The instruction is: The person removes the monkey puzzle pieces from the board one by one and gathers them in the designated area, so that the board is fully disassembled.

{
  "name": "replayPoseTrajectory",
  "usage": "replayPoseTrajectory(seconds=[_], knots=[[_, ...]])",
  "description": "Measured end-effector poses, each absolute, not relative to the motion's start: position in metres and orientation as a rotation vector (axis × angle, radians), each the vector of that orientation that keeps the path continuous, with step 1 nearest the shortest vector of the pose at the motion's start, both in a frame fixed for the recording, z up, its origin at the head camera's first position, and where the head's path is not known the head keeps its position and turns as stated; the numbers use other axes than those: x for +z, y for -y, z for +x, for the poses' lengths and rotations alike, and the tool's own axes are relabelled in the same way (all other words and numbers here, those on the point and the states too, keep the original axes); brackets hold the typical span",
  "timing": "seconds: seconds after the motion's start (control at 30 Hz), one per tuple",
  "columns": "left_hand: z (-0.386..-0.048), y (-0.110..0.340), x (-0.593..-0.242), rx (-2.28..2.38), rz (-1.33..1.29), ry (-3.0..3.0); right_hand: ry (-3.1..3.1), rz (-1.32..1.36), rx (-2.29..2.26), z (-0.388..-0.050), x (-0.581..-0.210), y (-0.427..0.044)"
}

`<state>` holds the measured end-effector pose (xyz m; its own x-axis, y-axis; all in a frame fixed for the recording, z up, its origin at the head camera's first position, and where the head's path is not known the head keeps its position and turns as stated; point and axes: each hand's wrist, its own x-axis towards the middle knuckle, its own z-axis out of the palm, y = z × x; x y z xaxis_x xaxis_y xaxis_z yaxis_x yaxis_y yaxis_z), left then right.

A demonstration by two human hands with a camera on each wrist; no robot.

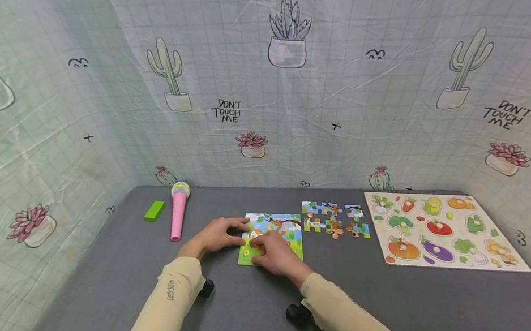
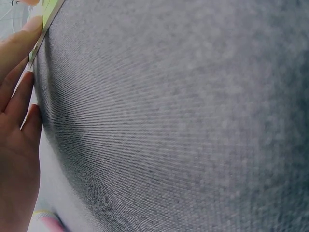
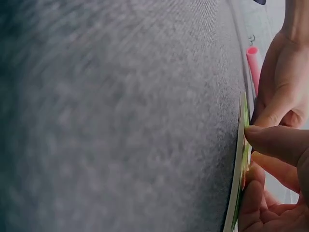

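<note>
A jigsaw puzzle board (image 1: pixel 293 238) with a bright animal picture lies flat on the grey table. My left hand (image 1: pixel 219 236) rests against its left edge, thumb and fingers extended; the left wrist view shows those fingertips (image 2: pixel 35 23) at the rim. Over the board's lower left, my right hand (image 1: pixel 275 254) touches the picture with bent fingers and thumb, seen closely in the right wrist view with the thumb (image 3: pixel 270 140) on the surface. Whether a puzzle piece is between those fingers is hidden. Several loose puzzle pieces (image 1: pixel 333 226) lie in two rows right of the board.
A large vegetable board (image 1: pixel 457 263) lies at the right. Left of the hands are a pink toy microphone (image 1: pixel 177 215) and a green block (image 1: pixel 154 211). A cactus-printed curtain (image 1: pixel 299 113) surrounds the table's back and sides.
</note>
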<state>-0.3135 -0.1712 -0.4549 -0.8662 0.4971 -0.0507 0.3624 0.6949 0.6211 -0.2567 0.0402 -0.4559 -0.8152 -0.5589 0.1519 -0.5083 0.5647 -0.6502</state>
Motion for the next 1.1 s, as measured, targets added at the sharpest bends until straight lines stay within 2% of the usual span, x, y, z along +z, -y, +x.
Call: replayPoseTrajectory(seconds=[0.37, 0.67, 1.1], knots=[[-0.3131, 0.1715, -0.4547, 0.906, 0.745, -2.717, -2.738, -0.871, -1.083, -0.2553, -0.4558, -0.036], [-0.3136, 0.1709, -0.4548, 0.911, 0.688, -2.708, -2.721, -0.773, -1.115, -0.2557, -0.4562, -0.0343], [-0.3152, 0.1712, -0.455, 0.907, 0.669, -2.692, -2.725, -0.805, -1.069, -0.2561, -0.4542, -0.0352]])
